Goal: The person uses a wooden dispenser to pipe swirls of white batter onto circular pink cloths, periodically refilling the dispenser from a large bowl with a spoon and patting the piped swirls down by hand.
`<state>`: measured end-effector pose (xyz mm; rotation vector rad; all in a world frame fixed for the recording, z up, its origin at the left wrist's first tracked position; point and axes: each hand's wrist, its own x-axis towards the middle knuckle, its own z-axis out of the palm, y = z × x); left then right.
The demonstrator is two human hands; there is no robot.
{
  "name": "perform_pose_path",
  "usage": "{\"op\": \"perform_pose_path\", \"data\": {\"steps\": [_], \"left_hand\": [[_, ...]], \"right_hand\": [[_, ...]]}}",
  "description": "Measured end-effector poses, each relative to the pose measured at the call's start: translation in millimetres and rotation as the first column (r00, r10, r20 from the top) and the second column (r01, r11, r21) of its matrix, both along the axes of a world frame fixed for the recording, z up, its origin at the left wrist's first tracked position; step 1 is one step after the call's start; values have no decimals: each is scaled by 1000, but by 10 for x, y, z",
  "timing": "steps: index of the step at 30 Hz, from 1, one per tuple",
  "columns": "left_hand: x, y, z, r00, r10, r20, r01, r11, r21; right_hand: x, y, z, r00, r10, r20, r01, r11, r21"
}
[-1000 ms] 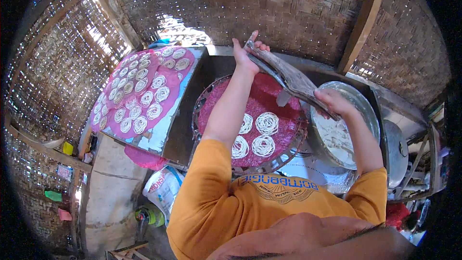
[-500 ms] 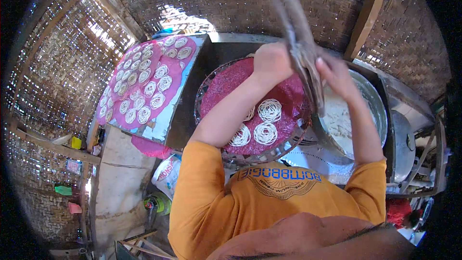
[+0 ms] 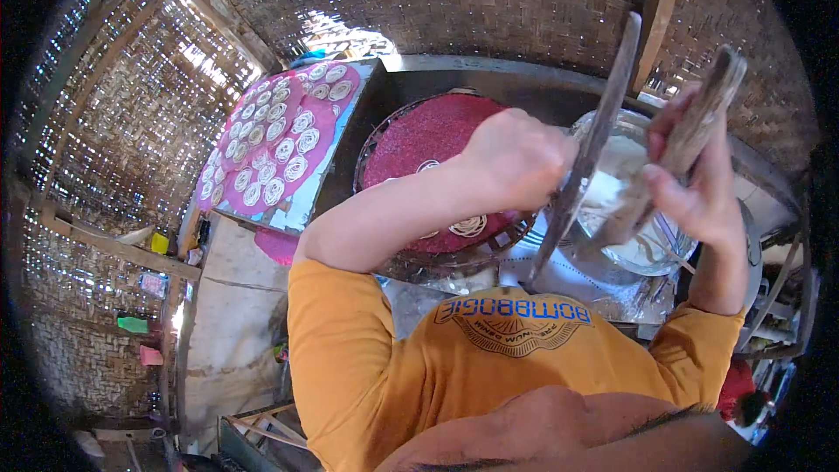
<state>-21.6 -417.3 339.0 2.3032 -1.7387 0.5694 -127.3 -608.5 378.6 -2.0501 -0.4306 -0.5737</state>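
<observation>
My left hand (image 3: pixel 516 162) is closed in a fist against a long, thin, dark wooden bar (image 3: pixel 596 144), which stands tilted with its top end leaning away. My right hand (image 3: pixel 703 179) wraps round a second, thicker wooden bar (image 3: pixel 690 140), thumb in front and fingers behind. The two bars are apart; whether anything joins them I cannot tell. Below them stands a metal basin (image 3: pixel 677 262) holding pale, wet batter or dough (image 3: pixel 625 153). Beside my left forearm, a round tray with a red-pink cloth (image 3: pixel 419 140) carries a few white noodle-like coils (image 3: pixel 469 225), partly hidden by the arm.
On the far left, a board (image 3: pixel 336 157) bears pink cloth with several rows of coiled rounds (image 3: pixel 273 190). Woven bamboo walls (image 3: pixel 489 9) enclose the space, with a wooden post (image 3: pixel 660 17) behind the basin. A round metal lid or pot (image 3: pixel 752 249) sits at the right.
The wooden bars, close together over the tray's right edge before, are now spread apart and lower, over the basin. Both hands have moved right, the right one farther.
</observation>
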Motion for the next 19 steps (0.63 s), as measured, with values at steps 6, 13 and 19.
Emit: {"op": "perform_pose_path", "data": {"steps": [6,13,19], "left_hand": [[375,97,-115,980,-27,-198,-36,951,-307],[83,-607,-1050,8,-662,-750,-9,750,-662],[-85,-1058,-926,-42,-945,-325,-136,327,-935]], "right_hand": [[-618,-1285,-259,936,-329,123,297,929,223],[-542,-1014,-860,568,-756,325,3,396,918],[-421,-670,-1649,974,-187,125,-93,170,981]]}}
